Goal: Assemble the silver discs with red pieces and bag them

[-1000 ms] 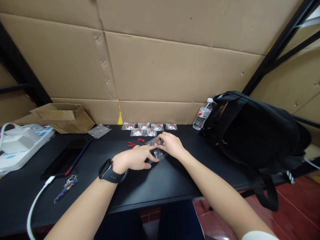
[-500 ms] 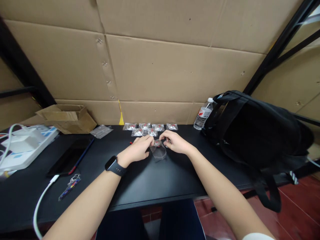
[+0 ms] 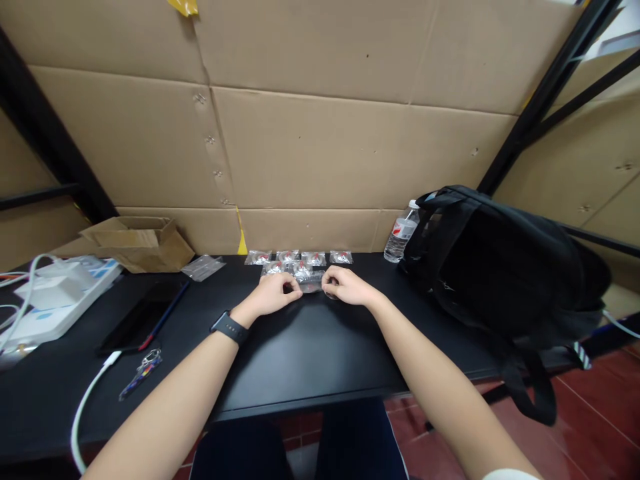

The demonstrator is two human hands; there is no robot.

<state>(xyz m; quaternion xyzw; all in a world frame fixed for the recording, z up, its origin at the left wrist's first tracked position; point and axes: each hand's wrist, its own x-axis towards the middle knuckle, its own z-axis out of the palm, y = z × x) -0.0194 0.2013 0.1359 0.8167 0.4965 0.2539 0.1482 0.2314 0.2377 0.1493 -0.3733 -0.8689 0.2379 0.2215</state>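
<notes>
Between my hands a small clear plastic bag (image 3: 313, 283) is stretched sideways, low over the black desk. My left hand (image 3: 274, 293), with a dark watch (image 3: 230, 327) on its wrist, is closed in a pinch at the bag's left end. Curled fingers of my right hand (image 3: 347, 285) close on its right end; a small roundish thing by these fingertips is too blurred to name. Just behind, several clear packets with silvery and red contents, such as this packet (image 3: 313, 258), lie in two rows, the front one partly hidden by my left hand.
At left are a power strip (image 3: 75, 307), a phone (image 3: 143, 317) on a white cable, a keychain (image 3: 141, 373), an open cardboard box (image 3: 145, 250) and flat clear bags (image 3: 203, 267). A water bottle (image 3: 401, 233) and black backpack (image 3: 505, 273) stand right. A cardboard wall closes the back.
The clear bag, which hung down toward me between my fingers, is now drawn out sideways nearer the packets. My left hand has shifted slightly left and its fingers have curled into a pinch.
</notes>
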